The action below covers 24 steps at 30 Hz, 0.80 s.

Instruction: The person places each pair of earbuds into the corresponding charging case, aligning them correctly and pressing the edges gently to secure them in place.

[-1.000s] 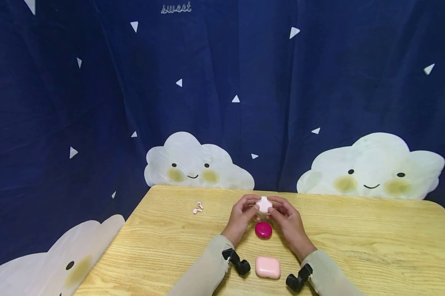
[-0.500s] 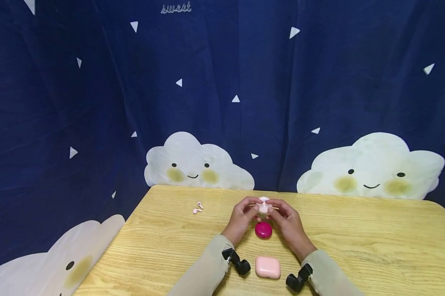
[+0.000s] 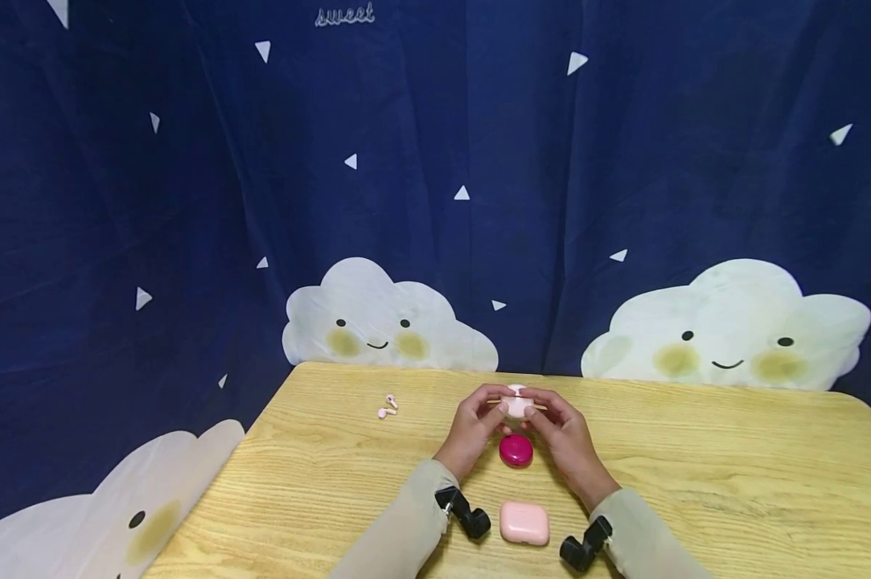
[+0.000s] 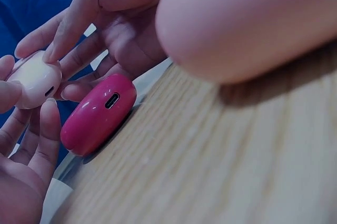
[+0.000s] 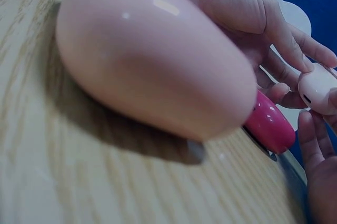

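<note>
Both hands hold a small pale pink earbud charging case just above the far part of the table. My left hand grips its left side, thumb on the near face and index finger over the top. From the right, my right hand pinches it in the same way. A small dark charging port shows on the pale case in the left wrist view. Right below the hands a round magenta earbud case rests on the table, its port visible in the left wrist view.
A rounded pink case lies between the forearms and looms large in the right wrist view. Two pale pink earbuds lie at the far left of the wooden table. Behind it hangs a dark blue curtain with clouds.
The index fingers have drawn in over the top of the pale case, and its pinker near face shows more. Forearms and the things on the table have stayed put.
</note>
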### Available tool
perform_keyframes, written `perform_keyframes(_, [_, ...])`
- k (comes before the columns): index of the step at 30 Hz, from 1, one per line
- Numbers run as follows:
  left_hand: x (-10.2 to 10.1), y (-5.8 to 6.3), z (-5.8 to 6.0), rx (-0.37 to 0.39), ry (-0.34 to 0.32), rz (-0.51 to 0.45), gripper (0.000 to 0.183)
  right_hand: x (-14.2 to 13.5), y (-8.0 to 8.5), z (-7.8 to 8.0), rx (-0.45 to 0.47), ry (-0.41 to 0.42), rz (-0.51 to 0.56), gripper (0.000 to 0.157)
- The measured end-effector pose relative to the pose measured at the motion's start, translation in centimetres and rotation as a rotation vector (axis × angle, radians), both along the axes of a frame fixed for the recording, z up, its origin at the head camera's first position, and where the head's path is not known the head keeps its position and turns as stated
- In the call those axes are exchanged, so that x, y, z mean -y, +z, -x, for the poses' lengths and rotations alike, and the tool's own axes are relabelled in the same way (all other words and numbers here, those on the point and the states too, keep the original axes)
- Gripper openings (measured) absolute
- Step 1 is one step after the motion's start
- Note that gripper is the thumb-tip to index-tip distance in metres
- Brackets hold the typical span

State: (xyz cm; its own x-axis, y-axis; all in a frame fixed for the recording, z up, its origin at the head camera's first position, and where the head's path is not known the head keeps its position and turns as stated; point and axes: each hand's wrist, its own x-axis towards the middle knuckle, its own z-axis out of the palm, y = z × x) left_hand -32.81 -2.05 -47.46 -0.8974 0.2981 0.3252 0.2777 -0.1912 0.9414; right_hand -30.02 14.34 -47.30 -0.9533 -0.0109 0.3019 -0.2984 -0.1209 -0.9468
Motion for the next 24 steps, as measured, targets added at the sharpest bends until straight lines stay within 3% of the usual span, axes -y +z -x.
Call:
perform_keyframes(9, [0.16, 0.16, -0.09, -0.017, -0.023, 0.019, 0.031, -0.16, 0.01, -0.02, -0.015, 0.012, -0.037, 0.041])
perform_keyframes(24, [0.07, 0.04, -0.03, -0.001, 0.001, 0.033, 0.036, -0.20, 0.19, 0.02, 0.008, 0.008, -0.046, 0.046])
